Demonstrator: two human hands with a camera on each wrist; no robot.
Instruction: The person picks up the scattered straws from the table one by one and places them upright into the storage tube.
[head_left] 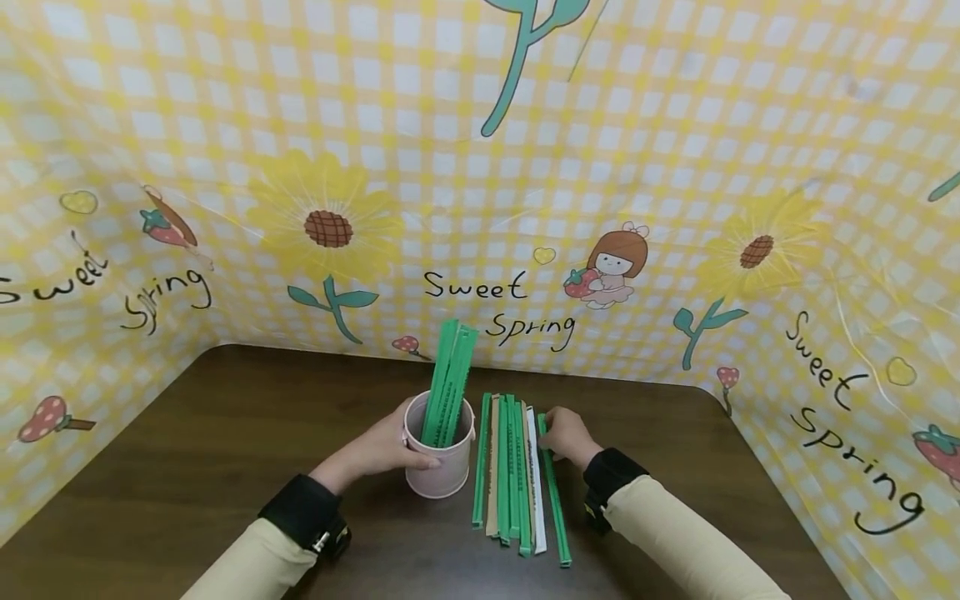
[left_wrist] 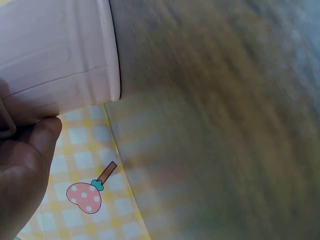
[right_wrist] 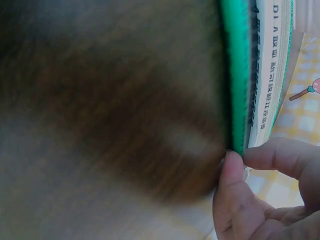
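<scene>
My left hand (head_left: 378,447) grips a small pale pink bucket (head_left: 437,477) from its left side, the thumb across the front. Several green paper-wrapped straws (head_left: 452,379) stand in the bucket, leaning slightly right. On the table, right of the bucket, lies a row of wrapped straws (head_left: 513,471) in green, tan and white. At the row's right end, my right hand (head_left: 572,435) pinches the far part of one green wrapped straw (head_left: 557,508) between thumb and finger. The right wrist view shows this pinch on the green straw (right_wrist: 237,85) beside a white printed wrapper (right_wrist: 265,65).
The dark brown wooden table (head_left: 247,433) carries everything. A yellow checked cloth (head_left: 450,200) with flowers and "Sweet Spring" lettering stands as a wall behind and at both sides. Black bands (head_left: 303,512) circle both wrists.
</scene>
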